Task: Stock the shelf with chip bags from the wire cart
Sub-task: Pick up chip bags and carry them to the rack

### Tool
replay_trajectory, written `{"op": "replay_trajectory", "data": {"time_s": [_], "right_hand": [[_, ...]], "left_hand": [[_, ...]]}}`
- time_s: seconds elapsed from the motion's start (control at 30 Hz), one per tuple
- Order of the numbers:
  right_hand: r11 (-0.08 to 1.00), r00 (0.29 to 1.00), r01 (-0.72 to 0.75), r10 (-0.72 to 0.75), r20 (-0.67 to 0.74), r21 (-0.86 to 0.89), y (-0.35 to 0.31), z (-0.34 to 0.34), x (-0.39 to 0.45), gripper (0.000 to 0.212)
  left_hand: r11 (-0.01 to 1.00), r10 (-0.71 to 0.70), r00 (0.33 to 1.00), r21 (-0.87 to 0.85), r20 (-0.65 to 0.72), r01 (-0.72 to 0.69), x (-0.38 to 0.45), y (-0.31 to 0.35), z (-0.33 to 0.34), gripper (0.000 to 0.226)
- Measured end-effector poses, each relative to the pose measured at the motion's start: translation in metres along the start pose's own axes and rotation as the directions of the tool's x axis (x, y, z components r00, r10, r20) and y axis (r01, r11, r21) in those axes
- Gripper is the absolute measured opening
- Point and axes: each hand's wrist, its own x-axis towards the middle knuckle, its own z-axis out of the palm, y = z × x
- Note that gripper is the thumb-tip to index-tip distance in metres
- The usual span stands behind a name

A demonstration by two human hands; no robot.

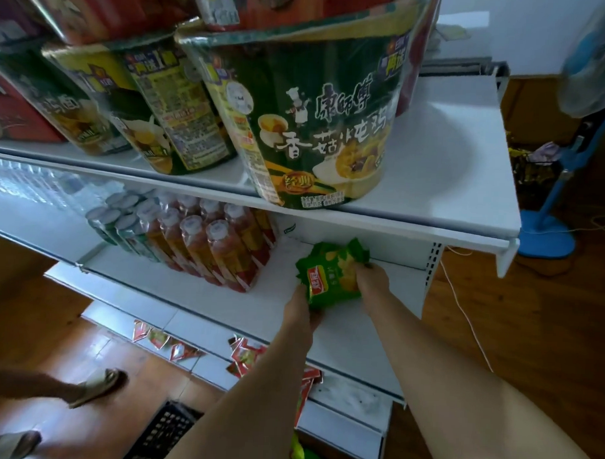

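A green chip bag [330,269] with a red logo stands on the white middle shelf [223,295], near its right end. My left hand [303,306] grips the bag's lower left edge. My right hand [371,274] holds its right side. Both arms reach in under the upper shelf. Another green bag [298,452] shows at the bottom, below the shelves. A dark wire cart [163,434] sits at the lower edge.
Packs of red-capped drink bottles [221,247] stand left of the bag. Large noodle bowls [304,126] fill the upper shelf. Red snack packets [245,357] lie on the lower shelf. Another person's sandalled feet [93,387] stand left. A blue fan [549,203] is right.
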Motion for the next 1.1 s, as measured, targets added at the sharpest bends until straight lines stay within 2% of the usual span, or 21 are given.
{"op": "replay_trajectory", "data": {"time_s": [0.17, 0.33, 0.4, 0.53, 0.63, 0.73, 0.8, 0.87, 0.93, 1.1], "right_hand": [[0.989, 0.998, -0.022, 0.013, -0.062, -0.147, 0.008, 0.004, 0.007, 0.032], [1.0, 0.985, 0.002, -0.003, -0.175, -0.009, 0.018, 0.001, -0.014, 0.023], [0.995, 0.976, -0.007, 0.029, -0.215, 0.104, 0.024, -0.002, -0.026, 0.023], [0.971, 0.963, 0.015, 0.05, -0.266, 0.237, 0.036, -0.005, -0.063, 0.022], [0.945, 0.975, 0.023, 0.051, -0.217, 0.325, 0.051, -0.009, -0.094, 0.035], [0.842, 0.996, -0.048, 0.079, -0.033, 0.538, 0.07, -0.025, -0.125, 0.055], [0.798, 0.997, -0.058, 0.019, 0.071, 0.6, 0.08, -0.043, -0.155, 0.049], [0.858, 0.99, -0.05, -0.026, 0.141, 0.511, 0.089, -0.065, -0.189, 0.044], [0.904, 0.987, -0.04, -0.032, 0.16, 0.427, 0.095, -0.089, -0.221, 0.051], [0.932, 0.997, 0.05, -0.068, 0.04, 0.358, 0.099, -0.163, -0.289, 0.043]], "left_hand": [[0.999, -0.011, 0.999, -0.04, 0.032, 0.013, 0.004, 0.001, 0.0, 0.016], [0.993, 0.004, 0.996, -0.116, 0.085, 0.006, -0.005, -0.001, -0.011, 0.035], [0.989, 0.016, 0.996, -0.145, 0.084, -0.003, -0.013, -0.003, -0.018, 0.042], [0.996, -0.014, 0.984, -0.082, 0.178, 0.029, -0.041, -0.01, -0.019, 0.05], [0.997, 0.012, 0.949, -0.079, 0.315, 0.014, -0.067, -0.009, -0.017, 0.052], [0.995, 0.043, 0.916, -0.097, 0.4, -0.005, -0.087, -0.007, -0.025, 0.056], [0.998, -0.007, 0.892, -0.046, 0.451, 0.031, -0.101, -0.008, -0.034, 0.055], [0.998, -0.068, 0.84, 0.03, 0.538, 0.062, -0.121, -0.01, -0.039, 0.05], [0.992, -0.114, 0.794, 0.104, 0.597, 0.064, -0.137, -0.015, -0.039, 0.047], [0.957, -0.22, 0.693, 0.291, 0.687, 0.016, -0.192, -0.038, -0.011, 0.044]]}}
